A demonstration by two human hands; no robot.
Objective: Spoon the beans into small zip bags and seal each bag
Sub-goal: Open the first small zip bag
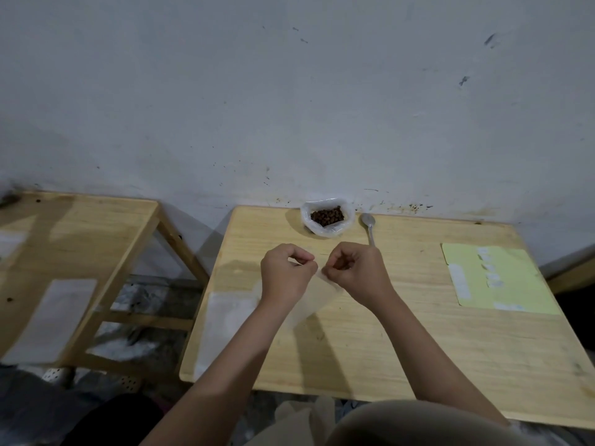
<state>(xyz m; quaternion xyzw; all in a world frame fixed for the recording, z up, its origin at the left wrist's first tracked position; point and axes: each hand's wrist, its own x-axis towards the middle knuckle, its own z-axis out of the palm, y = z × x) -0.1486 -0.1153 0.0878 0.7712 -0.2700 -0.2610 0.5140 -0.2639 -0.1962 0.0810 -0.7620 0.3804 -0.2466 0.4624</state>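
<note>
Both hands are raised over the middle of the wooden table [402, 342]. My left hand [285, 273] and my right hand [355, 268] each pinch the top edge of one small clear zip bag [314, 300], which hangs slanted between them and looks empty. At the back of the table, against the wall, an open plastic bag of brown beans [326, 217] stands. A metal spoon [368, 226] lies just right of it, bowl toward the wall. A pile of clear zip bags [225, 323] lies flat at the table's left edge.
A pale green sheet [502, 281] with several white strips lies at the right of the table. A second wooden table [74, 252] stands to the left with a clear flat bag [54, 320] on it. A gap separates the two tables.
</note>
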